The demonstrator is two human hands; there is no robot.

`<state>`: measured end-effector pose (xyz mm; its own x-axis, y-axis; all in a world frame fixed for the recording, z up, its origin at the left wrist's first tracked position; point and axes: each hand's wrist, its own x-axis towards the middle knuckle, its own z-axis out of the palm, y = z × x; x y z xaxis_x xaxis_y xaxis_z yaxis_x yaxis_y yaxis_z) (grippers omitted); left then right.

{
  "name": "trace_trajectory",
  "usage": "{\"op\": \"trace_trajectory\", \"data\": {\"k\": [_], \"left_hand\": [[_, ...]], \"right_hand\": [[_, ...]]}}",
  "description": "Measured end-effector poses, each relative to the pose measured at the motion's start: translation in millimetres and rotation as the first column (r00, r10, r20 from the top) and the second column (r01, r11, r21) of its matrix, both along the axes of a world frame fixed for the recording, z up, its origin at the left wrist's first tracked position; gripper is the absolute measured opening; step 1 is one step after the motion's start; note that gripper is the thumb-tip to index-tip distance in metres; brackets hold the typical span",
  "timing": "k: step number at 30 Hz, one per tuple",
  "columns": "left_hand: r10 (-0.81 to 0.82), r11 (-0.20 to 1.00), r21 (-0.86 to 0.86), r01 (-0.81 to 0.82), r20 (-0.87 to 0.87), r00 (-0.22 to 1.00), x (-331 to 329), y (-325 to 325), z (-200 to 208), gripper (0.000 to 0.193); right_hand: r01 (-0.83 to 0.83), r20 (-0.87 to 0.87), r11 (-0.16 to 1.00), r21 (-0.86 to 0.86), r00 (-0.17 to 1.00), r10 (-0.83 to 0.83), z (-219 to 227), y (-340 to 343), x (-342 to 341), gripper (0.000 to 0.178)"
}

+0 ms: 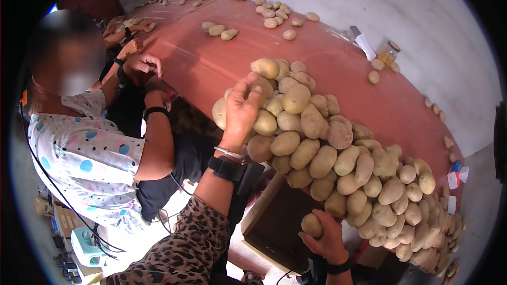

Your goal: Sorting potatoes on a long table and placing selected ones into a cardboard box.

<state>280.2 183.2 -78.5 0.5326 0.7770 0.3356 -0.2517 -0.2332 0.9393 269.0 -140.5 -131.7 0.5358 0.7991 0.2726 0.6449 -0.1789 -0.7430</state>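
Note:
A large heap of potatoes [322, 161] covers the near right part of the red table [206, 68]. My left hand [243, 106] reaches to the heap's left end, its fingers bent over a potato [262, 87] on the pile. Its palm side is partly hidden from me. Lower down, just off the table's near edge, my right hand [328, 238] grips a single potato [311, 225] between thumb and fingers. That potato is above one side of an open cardboard box [259, 216].
To my left sits a co-worker in a spotted shirt [87, 153], hands near the table edge. Small potato groups [272, 13] lie along the far side. A glass jar [389, 53] stands by the wall. A pale green stool [87, 247] is at lower left.

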Motion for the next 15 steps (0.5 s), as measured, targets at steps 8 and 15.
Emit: {"op": "trace_trajectory", "data": {"k": [8, 15], "left_hand": [[0.091, 0.982, 0.178, -0.069, -0.117, 0.989, 2.3, 4.3, -13.9, 0.032], [0.138, 0.974, 0.194, -0.120, -0.084, 0.987, 2.9, 6.3, -12.5, 0.032]], "right_hand": [[-0.100, -0.022, 0.994, -0.033, 0.995, 0.100, 4.1, 12.0, -8.0, 0.058], [-0.129, -0.052, 0.991, -0.024, 0.991, 0.127, -1.3, 17.3, -7.3, 0.056]]}}
